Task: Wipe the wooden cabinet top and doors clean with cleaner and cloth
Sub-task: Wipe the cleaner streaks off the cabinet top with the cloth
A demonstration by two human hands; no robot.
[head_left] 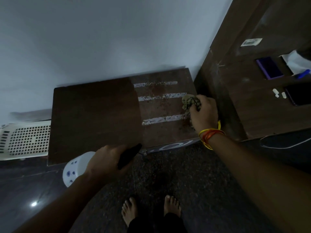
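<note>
On the cabinet top [94, 115], against the pale wall [117, 39]: left part dark, even and free of marks, right part spotted, with three pale streaks [162, 96] crossing it. Judged from that, roughly half of the top wiped, the right half in hand now, the doors not yet begun; doors mostly out of view from above, so no telling their state. Cloth [191, 102] bunched in the right hand [204, 113], fingers curled round it, pressed to the top at its right edge between the middle and lower streaks, just beside the taller wooden unit [235, 98]. Thread bands [210, 134] tied at that wrist. Left hand [105, 161] at the front edge of the top, grip closed round a dark spray head [129, 156] of the white cleaner bottle [75, 169], held tilted out over the floor [168, 174], nozzle towards the top. How much cleaner is left inside: cannot tell, bottle opaque. White perforated basket [25, 138] left of the cabinet, contents hidden. On the taller unit, well apart from the work: a purple phone [269, 68], white paper or tissue [294, 63] with a blue pen-like thing [303, 74], a dark phone [297, 95], small white bits [279, 93], a label [251, 42]. Bare feet [151, 207] on the floor below.
</note>
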